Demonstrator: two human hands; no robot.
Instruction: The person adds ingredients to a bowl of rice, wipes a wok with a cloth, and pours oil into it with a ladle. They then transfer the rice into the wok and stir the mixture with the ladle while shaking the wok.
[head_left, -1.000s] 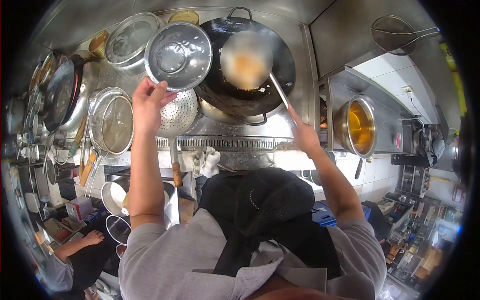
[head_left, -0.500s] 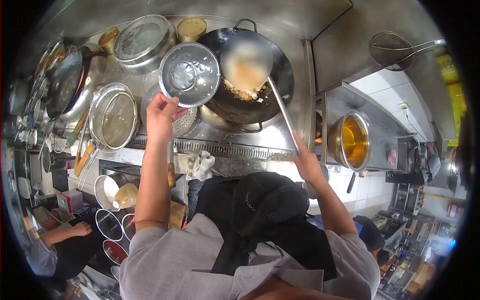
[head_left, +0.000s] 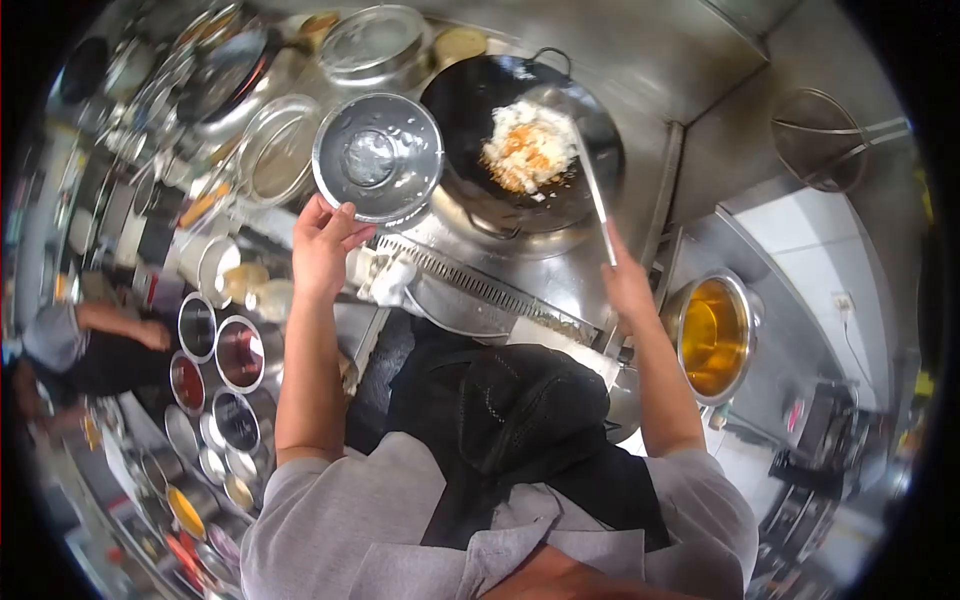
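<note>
A metal bowl (head_left: 378,158), nearly empty with drops inside, is tilted just left of the wok. My left hand (head_left: 325,240) pinches its lower rim. In the black wok (head_left: 455,95) lies a heap of white and orange food (head_left: 528,148). My right hand (head_left: 628,285) is closed around the long handle of a metal ladle (head_left: 594,188), whose head rests in the wok at the food's upper edge, partly hidden.
A metal pot of yellow oil (head_left: 713,335) stands at the right. Strainers (head_left: 275,152), a lidded pot (head_left: 375,45) and a white cloth (head_left: 388,280) are on the left. Several sauce containers (head_left: 240,352) line the lower left, near another person (head_left: 100,340). A wire skimmer (head_left: 820,140) hangs upper right.
The view has turned and shifted, so the surroundings sit differently. The ladle head has come down into the wok, and the food heap shows clearly. My left hand still holds the bowl.
</note>
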